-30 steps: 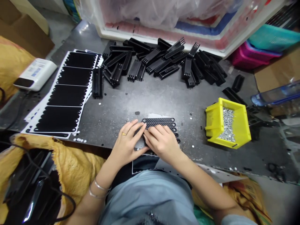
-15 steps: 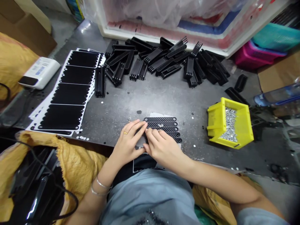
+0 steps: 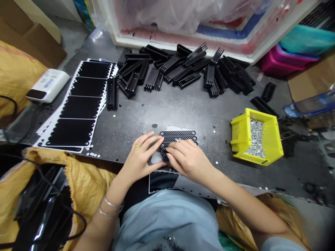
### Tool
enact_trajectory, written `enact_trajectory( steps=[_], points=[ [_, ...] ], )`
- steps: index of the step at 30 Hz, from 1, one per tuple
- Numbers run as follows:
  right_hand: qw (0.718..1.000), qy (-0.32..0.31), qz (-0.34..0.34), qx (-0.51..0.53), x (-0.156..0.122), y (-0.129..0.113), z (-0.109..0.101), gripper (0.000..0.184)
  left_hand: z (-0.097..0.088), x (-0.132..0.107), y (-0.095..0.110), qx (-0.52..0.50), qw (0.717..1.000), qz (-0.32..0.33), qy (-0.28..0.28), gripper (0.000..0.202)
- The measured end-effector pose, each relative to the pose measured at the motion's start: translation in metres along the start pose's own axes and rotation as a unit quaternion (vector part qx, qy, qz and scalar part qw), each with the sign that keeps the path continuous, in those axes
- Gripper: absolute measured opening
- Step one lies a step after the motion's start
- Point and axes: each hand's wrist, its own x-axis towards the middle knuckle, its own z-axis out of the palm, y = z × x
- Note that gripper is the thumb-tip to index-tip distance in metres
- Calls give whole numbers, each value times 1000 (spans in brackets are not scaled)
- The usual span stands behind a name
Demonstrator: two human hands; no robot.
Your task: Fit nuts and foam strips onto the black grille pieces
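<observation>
Several black plastic strips (image 3: 178,134) with a lattice surface and a ring-shaped hole at each end lie side by side in front of me. A few small silver rings (image 3: 178,139) rest loose on the upper strips. My left hand (image 3: 143,155) touches the strips' left ends with its fingertips, fingers stretched and thumb apart below. My right hand (image 3: 190,158) covers the lower strips; its fingertips are pinched together at their left ends. Whatever sits in that pinch is too small or hidden to make out. Beneath the strips shows a pale sheet (image 3: 157,158).
At right stands a yellow bin (image 3: 272,139) of small silver metal pieces. Black toothed plastic parts (image 3: 170,64) are heaped along the back. Left are stacked sheets with black panels (image 3: 75,108) and a white device (image 3: 49,85). A yellow sack (image 3: 86,177) hangs below the table's left edge.
My right hand has shifted slightly right and down, baring the lower strips' left ends. My left hand stays at the strips' left side. The camera view has tilted slightly.
</observation>
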Motion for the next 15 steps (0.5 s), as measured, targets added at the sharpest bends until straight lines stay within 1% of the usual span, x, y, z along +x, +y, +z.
enact_trajectory(
  steps=[2, 4, 8, 11, 15],
  points=[
    [998, 28, 43, 38, -11, 3, -7, 17, -2, -2, 1, 9, 1000, -2, -2, 85],
    [994, 42, 87, 53, -25, 5, -12, 14, -3, -3, 3, 14, 1000, -1, 10, 88],
    [987, 49, 141, 56, -45, 6, -12, 12, -2, 0, 6, 20, 999, 16, 24, 83],
    [985, 60, 154, 43, -45, 7, -4, 16, -1, 2, 6, 14, 999, 25, 15, 81],
    [986, 67, 151, 31, -29, 11, 10, 19, 0, 2, 5, 20, 1000, 20, 8, 85]
  ],
)
